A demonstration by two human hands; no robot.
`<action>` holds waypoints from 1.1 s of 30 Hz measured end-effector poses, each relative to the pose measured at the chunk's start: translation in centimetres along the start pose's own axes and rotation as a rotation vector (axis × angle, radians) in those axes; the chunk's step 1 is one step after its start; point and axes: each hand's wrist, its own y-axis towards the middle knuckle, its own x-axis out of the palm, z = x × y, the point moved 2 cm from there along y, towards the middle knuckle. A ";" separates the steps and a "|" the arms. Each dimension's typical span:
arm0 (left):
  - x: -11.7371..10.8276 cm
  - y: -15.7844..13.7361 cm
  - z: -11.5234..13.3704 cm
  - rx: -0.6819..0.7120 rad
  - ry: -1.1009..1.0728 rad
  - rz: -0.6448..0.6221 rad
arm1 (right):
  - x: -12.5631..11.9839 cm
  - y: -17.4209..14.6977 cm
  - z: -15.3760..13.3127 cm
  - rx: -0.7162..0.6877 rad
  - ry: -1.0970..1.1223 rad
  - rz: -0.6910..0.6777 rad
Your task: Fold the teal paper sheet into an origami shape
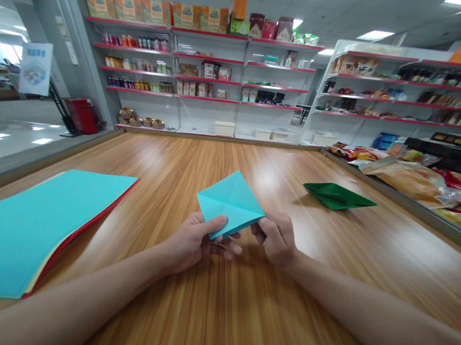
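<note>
A piece of light blue paper [233,196], folded into a diamond with crease lines across it, is held up over the table between my two hands. My left hand [197,240] grips its lower left edge, thumb on top and fingers underneath. At the right corner, my right hand [276,238] pinches the paper with its fingertips. Layers show apart slightly along the lower right edge. Off to the right on the table rests a dark green folded paper boat [338,196].
On the left of the wooden table [173,315] lies a stack of coloured paper sheets [29,228], light blue uppermost, with yellow and red edges below. Packaged snacks [413,181] crowd beyond the right edge. Stocked shelves [209,58] stand past the far edge.
</note>
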 end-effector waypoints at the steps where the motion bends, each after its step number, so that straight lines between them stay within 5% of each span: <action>1: -0.1 0.0 0.0 0.022 0.006 0.003 | 0.0 0.0 0.0 0.006 0.008 -0.013; 5: -0.7 0.2 0.2 0.077 0.075 0.028 | 0.2 0.0 0.6 0.127 0.171 -0.117; 12: -2.1 -0.1 0.4 0.047 0.342 -0.087 | 0.6 0.3 2.2 0.483 0.392 -0.515; 18: -2.5 -0.3 0.5 0.022 0.393 -0.126 | 0.0 1.1 0.2 0.533 0.347 -0.713; 25: -2.7 0.1 0.3 0.011 0.306 -0.172 | 0.0 0.8 0.5 0.505 0.418 -0.733; 33: -2.6 0.0 0.8 -0.012 0.240 -0.139 | 0.6 0.7 -0.4 0.637 0.539 -0.941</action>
